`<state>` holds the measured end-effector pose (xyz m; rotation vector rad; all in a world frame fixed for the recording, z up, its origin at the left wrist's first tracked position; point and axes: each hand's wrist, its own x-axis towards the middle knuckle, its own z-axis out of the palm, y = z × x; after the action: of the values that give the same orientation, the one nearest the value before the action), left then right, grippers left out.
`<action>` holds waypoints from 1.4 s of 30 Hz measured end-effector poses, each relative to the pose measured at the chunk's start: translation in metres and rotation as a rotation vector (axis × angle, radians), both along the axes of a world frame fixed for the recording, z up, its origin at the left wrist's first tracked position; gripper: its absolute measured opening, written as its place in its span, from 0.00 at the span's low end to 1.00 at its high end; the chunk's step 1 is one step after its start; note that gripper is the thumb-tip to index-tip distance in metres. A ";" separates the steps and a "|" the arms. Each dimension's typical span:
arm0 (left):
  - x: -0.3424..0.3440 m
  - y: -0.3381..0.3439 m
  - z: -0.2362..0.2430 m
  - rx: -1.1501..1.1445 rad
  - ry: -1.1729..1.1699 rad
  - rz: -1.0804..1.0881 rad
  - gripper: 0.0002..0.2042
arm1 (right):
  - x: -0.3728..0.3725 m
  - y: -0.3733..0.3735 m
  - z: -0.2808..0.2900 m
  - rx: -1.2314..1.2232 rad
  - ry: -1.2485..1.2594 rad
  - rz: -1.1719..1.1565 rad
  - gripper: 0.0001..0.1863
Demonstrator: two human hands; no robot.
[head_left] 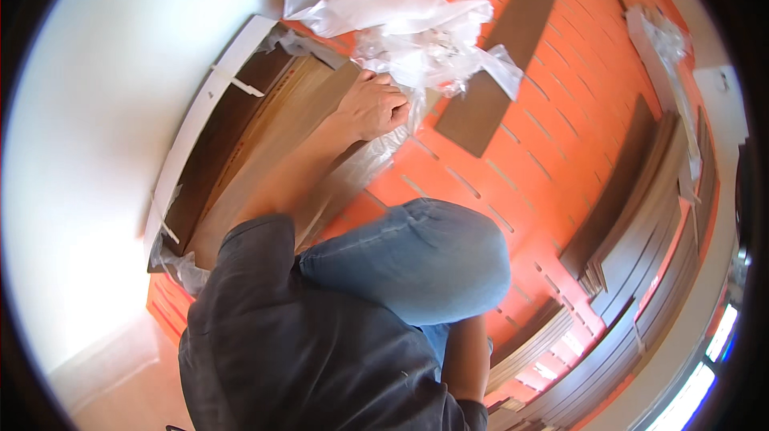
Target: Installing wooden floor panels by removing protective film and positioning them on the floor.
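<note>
My left hand [375, 106] is closed in a fist on clear plastic wrap [428, 50], at the edge of an opened pack of brown floor planks [276, 138]. The wrap is bunched up beyond the fist, and a strip of it runs back along the pack's side towards my knee. A white cardboard edge [192, 110] borders the pack on the left. Of my right arm only the forearm [467, 359] shows, below my bent knee [432, 259]; the right hand is hidden behind the leg.
Orange slotted underlay [473, 183] covers the floor. A loose brown plank [465, 122] lies on it just right of the wrap. Stacked planks [641, 215] line the right side, with more plank ends [533, 343] lower down. A white wall [96, 151] rises on the left.
</note>
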<state>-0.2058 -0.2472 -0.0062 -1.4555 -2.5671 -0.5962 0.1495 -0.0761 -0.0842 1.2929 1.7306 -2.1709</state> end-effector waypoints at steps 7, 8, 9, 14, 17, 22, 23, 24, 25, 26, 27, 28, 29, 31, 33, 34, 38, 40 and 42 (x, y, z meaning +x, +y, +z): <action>-0.010 0.057 0.026 -0.016 -0.057 0.009 0.21 | -0.148 -0.026 0.006 -0.308 0.240 0.422 0.30; -0.010 0.072 0.035 -0.004 -0.089 -0.004 0.22 | -0.153 -0.031 0.008 -0.350 0.279 0.481 0.32; -0.008 0.090 0.038 0.009 -0.121 -0.018 0.24 | -0.158 -0.032 0.009 -0.390 0.317 0.538 0.34; 0.043 0.197 0.030 -0.019 -0.183 -0.239 0.23 | -0.169 -0.001 0.036 -0.264 0.626 0.567 0.34; 0.067 0.203 0.005 0.203 -0.505 -0.404 0.17 | -0.134 0.007 0.036 0.663 0.800 0.377 0.28; 0.079 0.069 -0.026 -0.115 -0.545 -0.251 0.38 | -0.096 0.087 0.036 -0.307 0.414 -0.312 0.25; 0.089 0.031 -0.027 -0.176 -0.582 -0.213 0.39 | -0.096 0.097 0.042 -0.300 0.392 -0.293 0.26; 0.100 0.001 -0.025 -0.252 -0.463 -0.221 0.38 | -0.099 0.102 0.058 -0.262 0.404 -0.375 0.24; 0.111 -0.021 -0.021 -0.325 -0.334 -0.229 0.37 | -0.103 0.110 0.065 -0.248 0.437 -0.402 0.24; 0.126 -0.044 -0.031 -0.396 -0.260 -0.171 0.37 | -0.106 0.117 0.069 -0.232 0.363 -0.405 0.23; 0.136 -0.059 -0.040 -0.463 -0.185 -0.113 0.37 | -0.105 0.120 0.073 -0.218 0.288 -0.413 0.22; 0.138 -0.062 -0.035 -0.459 -0.152 -0.145 0.37 | -0.104 0.118 0.075 -0.209 0.319 -0.447 0.22; 0.138 -0.058 -0.028 -0.361 -0.175 -0.139 0.35 | -0.106 0.116 0.078 -0.143 0.284 -0.456 0.23; 0.138 -0.057 -0.013 -0.263 -0.167 -0.172 0.34 | -0.105 0.111 0.091 -0.074 0.278 -0.504 0.24; 0.142 -0.056 0.012 -0.128 -0.440 0.056 0.24 | -0.089 0.105 0.117 0.018 0.258 -0.228 0.29; 0.144 -0.051 0.032 -0.129 -0.425 0.023 0.24 | -0.074 0.101 0.129 0.026 0.272 -0.261 0.29; 0.141 -0.014 0.118 -0.197 -0.221 0.120 0.15 | 0.007 0.094 0.134 0.160 0.484 -0.273 0.32; 0.144 0.010 0.158 -0.050 -0.158 0.052 0.15 | 0.066 0.094 0.110 0.150 0.436 -0.408 0.30; 0.143 0.024 0.193 0.133 -0.178 -0.003 0.16 | 0.128 0.087 0.074 0.085 0.379 -0.576 0.28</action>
<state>-0.0628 -0.2229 0.1864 -1.4218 -2.5965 -0.9165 0.2776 0.0106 -0.0105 1.6543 1.7408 -2.8407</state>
